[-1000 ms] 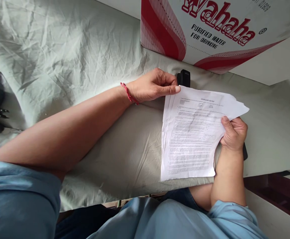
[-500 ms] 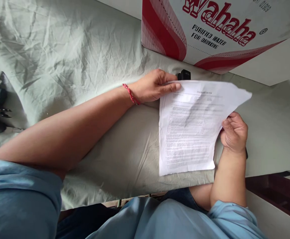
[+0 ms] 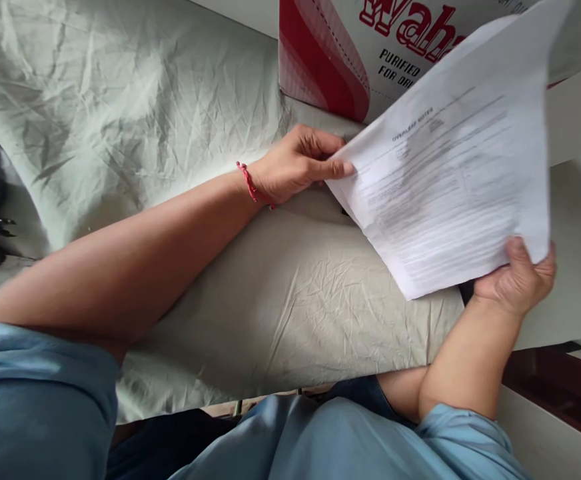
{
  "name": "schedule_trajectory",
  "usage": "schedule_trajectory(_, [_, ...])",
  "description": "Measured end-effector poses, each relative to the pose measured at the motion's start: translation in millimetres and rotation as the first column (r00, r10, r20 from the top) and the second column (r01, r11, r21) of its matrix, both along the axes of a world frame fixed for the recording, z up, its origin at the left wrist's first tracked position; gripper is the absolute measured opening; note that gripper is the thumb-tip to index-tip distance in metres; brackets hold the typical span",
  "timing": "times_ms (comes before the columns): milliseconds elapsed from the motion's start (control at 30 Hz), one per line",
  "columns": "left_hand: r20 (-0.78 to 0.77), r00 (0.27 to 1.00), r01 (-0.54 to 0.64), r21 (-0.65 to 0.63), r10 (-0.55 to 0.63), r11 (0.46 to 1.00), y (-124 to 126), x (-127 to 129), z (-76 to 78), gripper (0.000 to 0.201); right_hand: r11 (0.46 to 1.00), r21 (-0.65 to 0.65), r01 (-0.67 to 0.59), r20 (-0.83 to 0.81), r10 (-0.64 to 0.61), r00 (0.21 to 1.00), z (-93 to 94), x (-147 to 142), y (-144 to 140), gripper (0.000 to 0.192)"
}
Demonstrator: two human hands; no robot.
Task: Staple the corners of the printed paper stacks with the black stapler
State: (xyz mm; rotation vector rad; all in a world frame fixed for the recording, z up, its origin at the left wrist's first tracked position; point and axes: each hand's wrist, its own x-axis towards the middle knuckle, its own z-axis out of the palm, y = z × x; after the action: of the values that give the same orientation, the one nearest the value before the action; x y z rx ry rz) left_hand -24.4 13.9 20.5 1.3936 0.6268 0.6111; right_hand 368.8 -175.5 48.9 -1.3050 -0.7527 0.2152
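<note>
paper (image 3: 450, 173) held aslant; box (image 3: 350, 60) behind

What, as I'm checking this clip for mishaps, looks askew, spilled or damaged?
Nothing looks spilled. The printed paper slants askew between the left hand and right hand, hiding part of the carton; the cloth is wrinkled rather than smooth.

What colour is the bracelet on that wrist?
The bracelet is red and looks like twisted cord; it shows in the head view, the only one here.
</note>
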Motion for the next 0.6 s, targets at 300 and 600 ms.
schedule_trajectory(300, [0.099,0.988,0.117,0.022,-0.119,0.993,0.4,2.1,-9.9,0.061,0.978,0.181,-0.104,0.203,0.066,0.977,23.7,-15.7,-9.3,0.078])
schedule_trajectory(600, [0.011,0.982,0.188,0.07,-0.19,0.98,4.8,-0.8,-16.3,0.048,0.945,-0.241,-0.223,0.026,0.236,0.971,-0.6,-14.6,-14.3,0.133])
